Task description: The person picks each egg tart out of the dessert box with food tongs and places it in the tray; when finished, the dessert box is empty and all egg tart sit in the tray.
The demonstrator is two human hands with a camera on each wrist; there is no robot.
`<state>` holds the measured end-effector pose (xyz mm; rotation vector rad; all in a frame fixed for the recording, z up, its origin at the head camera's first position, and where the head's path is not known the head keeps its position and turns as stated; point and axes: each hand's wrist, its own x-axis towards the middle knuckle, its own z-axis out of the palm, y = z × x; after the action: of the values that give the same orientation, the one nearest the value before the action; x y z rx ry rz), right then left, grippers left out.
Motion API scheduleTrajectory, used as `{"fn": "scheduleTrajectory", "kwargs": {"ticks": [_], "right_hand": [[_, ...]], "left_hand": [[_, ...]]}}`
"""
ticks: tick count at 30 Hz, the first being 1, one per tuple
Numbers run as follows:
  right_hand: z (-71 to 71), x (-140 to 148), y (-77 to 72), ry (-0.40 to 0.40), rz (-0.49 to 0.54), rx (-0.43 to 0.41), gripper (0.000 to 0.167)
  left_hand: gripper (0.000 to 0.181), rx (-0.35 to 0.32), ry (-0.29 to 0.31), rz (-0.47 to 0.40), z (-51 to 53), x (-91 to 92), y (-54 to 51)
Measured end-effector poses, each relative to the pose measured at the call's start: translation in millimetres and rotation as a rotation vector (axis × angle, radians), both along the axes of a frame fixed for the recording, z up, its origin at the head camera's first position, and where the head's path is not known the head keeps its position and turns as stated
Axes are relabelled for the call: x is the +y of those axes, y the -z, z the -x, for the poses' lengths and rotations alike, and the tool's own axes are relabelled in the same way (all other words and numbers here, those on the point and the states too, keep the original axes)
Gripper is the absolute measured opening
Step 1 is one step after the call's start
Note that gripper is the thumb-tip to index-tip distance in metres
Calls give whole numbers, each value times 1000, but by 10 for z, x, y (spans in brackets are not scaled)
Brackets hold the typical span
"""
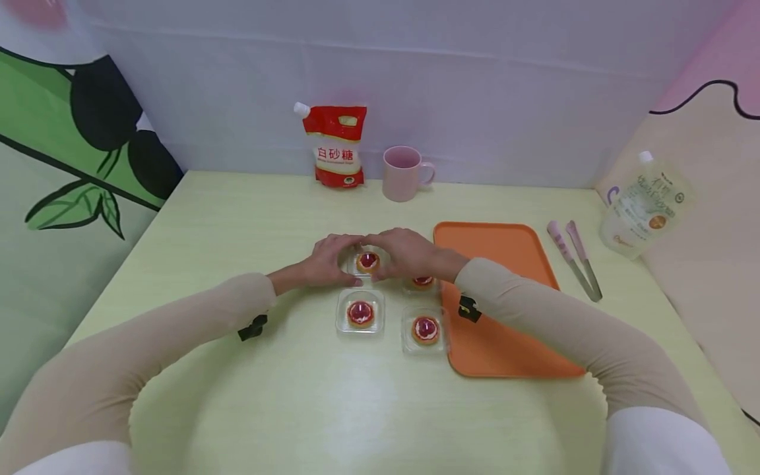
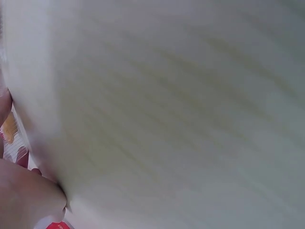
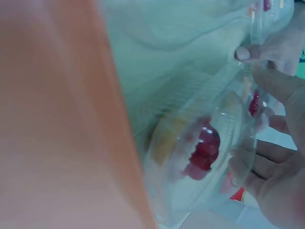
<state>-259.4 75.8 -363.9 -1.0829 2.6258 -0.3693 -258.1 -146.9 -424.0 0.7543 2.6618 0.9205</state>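
Observation:
Both hands are around the far-left clear plastic box (image 1: 354, 268), which has a small red-topped tart (image 1: 368, 262) inside. My left hand (image 1: 323, 262) holds its left side, thumb toward the near edge and fingers at the far edge. Across from it, my right hand (image 1: 406, 254) grips the right side. The fingertips of both hands nearly meet at the back. Under the right wrist, a second boxed tart (image 1: 423, 282) is partly hidden. Nearer me are two more boxes, one at left (image 1: 360, 330) and one at right (image 1: 425, 350), each with a tart.
An orange tray (image 1: 489, 356) lies to the right, its left edge against the right-hand boxes. Behind stand a red-and-white sugar pouch (image 1: 337, 148) and a pink mug (image 1: 400, 175). Pink-handled utensils (image 1: 576, 260) and a clear spouted pouch (image 1: 641, 208) are at far right.

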Motion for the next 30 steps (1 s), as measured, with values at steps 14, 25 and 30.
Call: {"fn": "scheduleTrajectory", "kwargs": {"ticks": [14, 25, 30], "right_hand": [[36, -25, -32, -18, -85, 65, 80], [183, 1, -36, -73, 56, -10, 67], [208, -10, -48, -71, 60, -91, 72]], "left_hand": [[83, 16, -2, -17, -19, 16, -59], [81, 0, -21, -15, -5, -1, -29], [85, -3, -22, -5, -15, -1, -27]]}}
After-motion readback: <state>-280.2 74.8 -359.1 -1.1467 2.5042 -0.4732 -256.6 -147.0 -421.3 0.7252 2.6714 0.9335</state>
